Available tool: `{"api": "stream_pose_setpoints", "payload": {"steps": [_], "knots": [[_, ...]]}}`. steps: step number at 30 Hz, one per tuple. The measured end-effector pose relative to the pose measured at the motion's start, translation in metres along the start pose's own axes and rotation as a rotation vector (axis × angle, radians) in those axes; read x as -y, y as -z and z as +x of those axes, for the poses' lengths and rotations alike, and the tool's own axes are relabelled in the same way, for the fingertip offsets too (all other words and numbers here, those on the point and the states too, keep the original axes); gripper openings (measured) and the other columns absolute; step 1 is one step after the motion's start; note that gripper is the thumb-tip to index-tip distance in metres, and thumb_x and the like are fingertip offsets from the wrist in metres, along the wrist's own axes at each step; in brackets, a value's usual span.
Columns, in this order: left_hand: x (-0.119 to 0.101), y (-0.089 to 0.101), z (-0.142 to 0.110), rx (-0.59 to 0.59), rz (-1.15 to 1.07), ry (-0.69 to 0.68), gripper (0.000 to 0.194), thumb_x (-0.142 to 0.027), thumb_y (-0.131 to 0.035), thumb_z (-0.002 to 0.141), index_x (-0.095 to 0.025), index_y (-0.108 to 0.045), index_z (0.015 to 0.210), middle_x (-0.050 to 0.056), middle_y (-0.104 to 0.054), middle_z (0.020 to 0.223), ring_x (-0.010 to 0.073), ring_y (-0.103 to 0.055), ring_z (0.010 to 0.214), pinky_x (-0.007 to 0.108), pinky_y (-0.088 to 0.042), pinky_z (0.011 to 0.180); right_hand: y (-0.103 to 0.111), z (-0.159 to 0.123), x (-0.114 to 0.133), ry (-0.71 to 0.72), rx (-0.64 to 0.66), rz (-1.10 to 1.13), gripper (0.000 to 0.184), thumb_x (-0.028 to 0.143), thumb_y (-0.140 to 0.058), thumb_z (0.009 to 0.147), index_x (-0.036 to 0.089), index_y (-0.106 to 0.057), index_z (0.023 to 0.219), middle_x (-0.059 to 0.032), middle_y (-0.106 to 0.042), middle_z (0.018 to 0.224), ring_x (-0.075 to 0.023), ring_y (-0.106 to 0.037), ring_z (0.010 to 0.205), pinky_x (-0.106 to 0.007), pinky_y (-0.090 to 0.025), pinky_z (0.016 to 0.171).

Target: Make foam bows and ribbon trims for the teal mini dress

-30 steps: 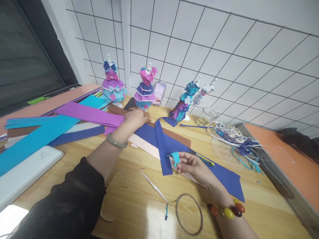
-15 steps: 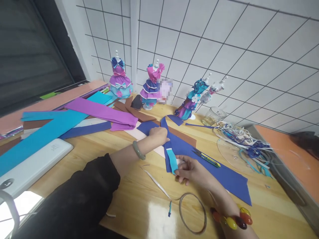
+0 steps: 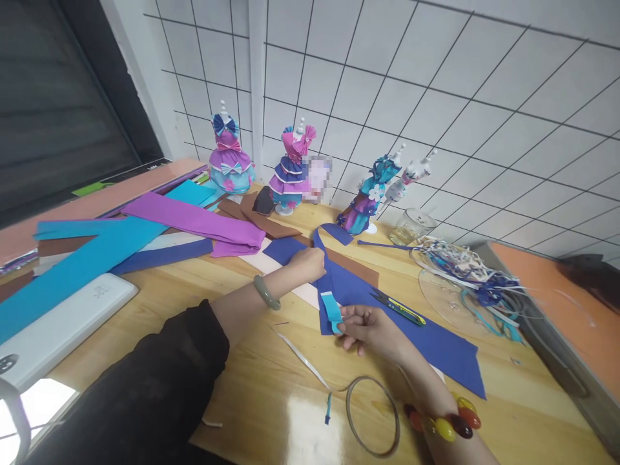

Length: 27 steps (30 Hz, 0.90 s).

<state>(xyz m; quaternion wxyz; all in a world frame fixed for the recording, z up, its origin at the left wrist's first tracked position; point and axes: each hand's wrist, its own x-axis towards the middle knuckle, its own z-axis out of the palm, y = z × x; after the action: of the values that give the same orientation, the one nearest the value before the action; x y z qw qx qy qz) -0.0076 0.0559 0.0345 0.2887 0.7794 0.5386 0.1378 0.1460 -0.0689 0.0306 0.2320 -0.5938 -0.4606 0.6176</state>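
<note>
- your right hand [image 3: 363, 329]: fingers drawn narrow, pinching the lower end of a short turquoise strip [image 3: 331, 310].
- turquoise strip: lies across the lower part of a navy band [image 3: 328, 284], white edge uppermost, just below your left hand.
- your left hand [image 3: 307, 263]: fingers curled down at the navy band; cannot tell whether they grip it or only press.
- navy band: crosses a broad navy sheet [image 3: 450, 352], its far end folded over toward the small dress forms.
- snips [image 3: 400, 307], yellow on the handle: on the navy sheet, beyond your right hand.
- nearer you on the bare tabletop [image 3: 256, 381]: a thin white strip [image 3: 306, 363] and a brown coil [image 3: 347, 413].
- to your left: folded purple cloth [image 3: 194, 221] over a long blue length [image 3: 92, 278].
- far right: a tangle of ribbon scraps [image 3: 460, 268] near a glass jar [image 3: 411, 226].
</note>
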Motion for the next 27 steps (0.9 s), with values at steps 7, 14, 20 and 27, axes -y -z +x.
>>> {"api": "stream_pose_setpoints", "payload": {"steps": [7, 14, 20, 27], "knots": [[-0.004, 0.004, -0.004, 0.114, -0.053, 0.126, 0.031, -0.025, -0.068, 0.055, -0.017, -0.044, 0.036, 0.002, -0.036, 0.027, 0.0270, -0.060, 0.058, 0.042, -0.043, 0.073, 0.000, 0.002, -0.002, -0.019, -0.026, -0.003, 0.036, 0.034, -0.069, 0.059, 0.014, -0.055, 0.085, -0.0033, -0.065, 0.061, -0.0111, -0.060, 0.047, -0.015, -0.038, 0.035], [-0.001, 0.000, -0.003, 0.126, -0.129, 0.091, 0.023, -0.017, -0.066, 0.051, -0.017, -0.048, 0.037, 0.003, -0.044, 0.031, 0.0231, -0.059, 0.055, 0.035, -0.045, 0.066, -0.003, 0.000, 0.002, -0.018, -0.022, -0.003, 0.032, 0.036, -0.068, 0.060, 0.014, -0.056, 0.081, -0.0034, -0.065, 0.061, -0.0114, -0.060, 0.048, -0.016, -0.039, 0.035], [0.008, 0.003, 0.004, -0.026, -0.106, 0.083, 0.014, -0.024, -0.066, 0.055, -0.017, -0.057, 0.061, 0.010, -0.064, 0.073, 0.0251, -0.059, 0.083, 0.031, -0.042, 0.075, -0.002, 0.001, 0.001, -0.027, -0.029, 0.058, 0.030, 0.035, -0.070, 0.059, 0.013, -0.057, 0.074, -0.0025, -0.064, 0.060, -0.0091, -0.058, 0.045, -0.016, -0.041, 0.036], [0.018, -0.004, 0.014, -0.106, -0.123, 0.066, 0.015, -0.028, -0.066, 0.056, -0.017, -0.055, 0.056, 0.007, -0.064, 0.069, 0.0223, -0.059, 0.079, 0.028, -0.041, 0.071, -0.004, 0.002, -0.001, -0.016, -0.065, 0.068, 0.031, 0.040, -0.070, 0.059, 0.014, -0.055, 0.067, -0.0025, -0.064, 0.060, -0.0090, -0.057, 0.042, -0.017, -0.041, 0.035]]}}
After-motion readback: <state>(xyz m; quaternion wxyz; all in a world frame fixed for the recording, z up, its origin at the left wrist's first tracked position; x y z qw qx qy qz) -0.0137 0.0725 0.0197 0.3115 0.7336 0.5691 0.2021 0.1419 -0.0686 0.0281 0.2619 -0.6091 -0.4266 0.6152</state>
